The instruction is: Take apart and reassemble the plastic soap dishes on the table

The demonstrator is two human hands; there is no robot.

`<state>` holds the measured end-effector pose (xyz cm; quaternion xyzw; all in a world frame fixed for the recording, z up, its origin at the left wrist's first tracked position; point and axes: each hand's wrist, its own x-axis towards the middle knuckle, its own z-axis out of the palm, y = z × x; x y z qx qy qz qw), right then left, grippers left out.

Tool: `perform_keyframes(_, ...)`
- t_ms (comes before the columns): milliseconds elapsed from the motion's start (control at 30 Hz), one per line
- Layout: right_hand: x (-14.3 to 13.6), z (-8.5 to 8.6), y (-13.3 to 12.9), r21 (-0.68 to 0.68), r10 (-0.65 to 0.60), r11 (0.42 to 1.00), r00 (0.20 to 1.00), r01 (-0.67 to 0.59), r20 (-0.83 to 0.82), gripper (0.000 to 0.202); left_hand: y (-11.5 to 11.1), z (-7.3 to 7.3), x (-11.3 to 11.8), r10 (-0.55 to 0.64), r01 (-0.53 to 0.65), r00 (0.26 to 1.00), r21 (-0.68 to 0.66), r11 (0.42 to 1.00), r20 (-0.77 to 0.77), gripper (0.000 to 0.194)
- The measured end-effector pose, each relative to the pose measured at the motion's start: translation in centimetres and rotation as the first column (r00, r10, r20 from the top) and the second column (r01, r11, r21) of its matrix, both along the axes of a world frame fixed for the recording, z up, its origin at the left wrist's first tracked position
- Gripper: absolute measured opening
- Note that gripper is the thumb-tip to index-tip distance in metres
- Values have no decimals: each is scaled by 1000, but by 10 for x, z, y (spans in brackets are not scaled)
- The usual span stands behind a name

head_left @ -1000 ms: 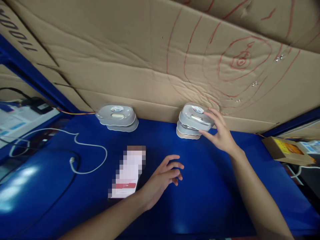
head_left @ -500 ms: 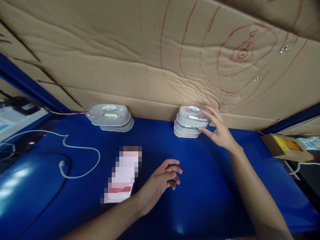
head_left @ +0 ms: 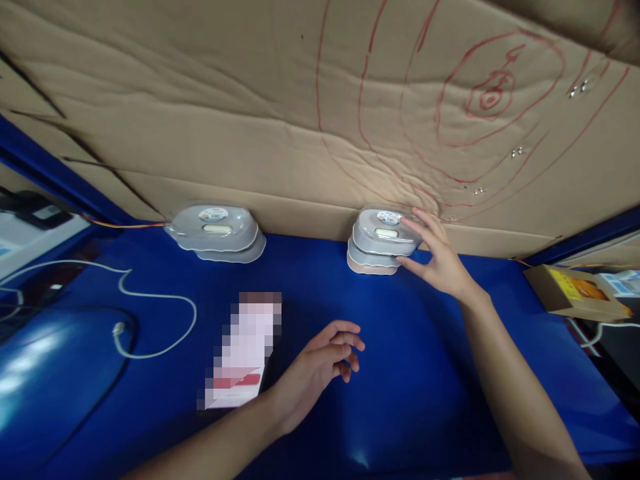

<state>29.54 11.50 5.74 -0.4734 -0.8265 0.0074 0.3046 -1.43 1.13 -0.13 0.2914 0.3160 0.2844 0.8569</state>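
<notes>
On the right side of the blue table [head_left: 400, 373], oval containers with clear lids stand in a stack [head_left: 377, 241] against the cardboard. My right hand [head_left: 437, 257] is at the right side of this stack, fingers apart, with fingertips at the top container and the thumb lower down; whether it grips cannot be told. Farther left stands a second stack [head_left: 217, 233] of similar grey containers. My left hand [head_left: 330, 353] hovers over the table's middle with loosely curled, parted fingers and holds nothing. A phone [head_left: 243, 353] with a blurred screen lies left of it.
Behind the stacks rises a cardboard panel [head_left: 225, 120] with red drawn rings. A white cable [head_left: 193, 313] curls over the table's left part, beside a black one. An open cardboard box [head_left: 575, 293] sits at the right edge.
The camera view has shifted slightly. Both hands keep nearly the same pose, and the stacks have not visibly moved on the table.
</notes>
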Motion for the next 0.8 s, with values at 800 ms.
perform_keyframes(800,-28,15,-27,193,-108,978,984,80,141,66,1,5,2,8,-9,1000,26,1000,10,28)
